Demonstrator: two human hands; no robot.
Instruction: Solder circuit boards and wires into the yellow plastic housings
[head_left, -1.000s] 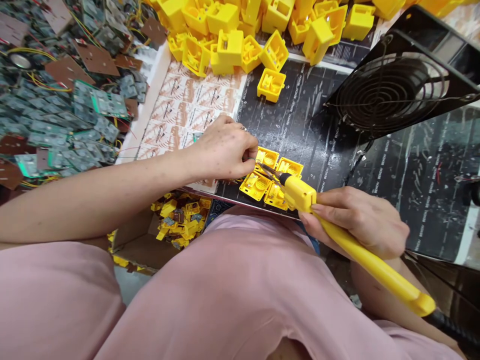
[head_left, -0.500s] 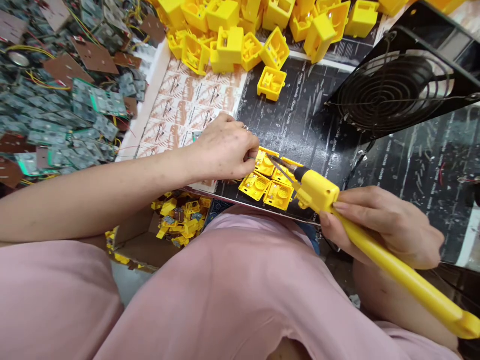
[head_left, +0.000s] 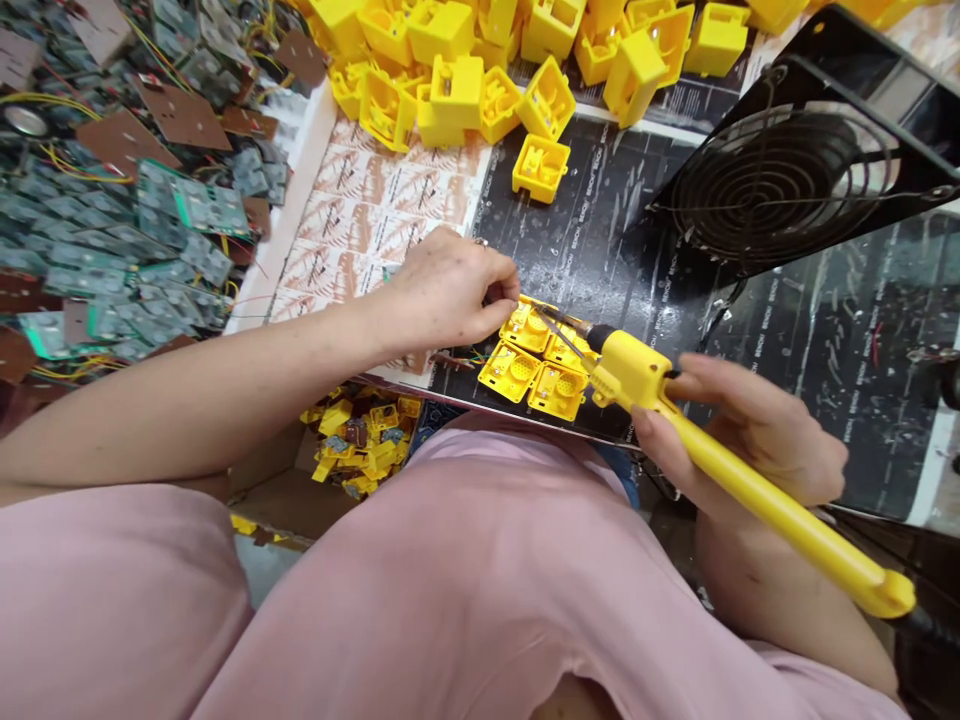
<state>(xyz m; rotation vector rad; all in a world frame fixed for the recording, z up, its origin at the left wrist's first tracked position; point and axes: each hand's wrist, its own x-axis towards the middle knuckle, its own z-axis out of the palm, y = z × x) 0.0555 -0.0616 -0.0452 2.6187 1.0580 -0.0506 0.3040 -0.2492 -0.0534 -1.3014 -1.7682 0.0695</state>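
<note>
My right hand (head_left: 757,430) grips a yellow soldering iron (head_left: 765,500), a gun type with a trigger block and a thin guide tube. Its tip points left over a cluster of small yellow plastic housings (head_left: 510,370) with metal contacts inside. At the upper left corner of that cluster, my left hand (head_left: 461,290) is closed in a pinch. What its fingertips hold, if anything, is hidden. Thin coloured wires (head_left: 476,355) lie beneath the left hand, beside the housings.
A black fan (head_left: 765,190) stands at the right of the black bench top (head_left: 600,240). Yellow housings (head_left: 457,90) are heaped at the back. Circuit boards with wires (head_left: 112,240) pile up at left. Below the bench edge is a cardboard box (head_left: 277,490) holding yellow parts.
The soldering iron's handle end has swung up and left, and my right index finger has lifted off its body near the trigger. My left hand has barely moved; more wires show below it.
</note>
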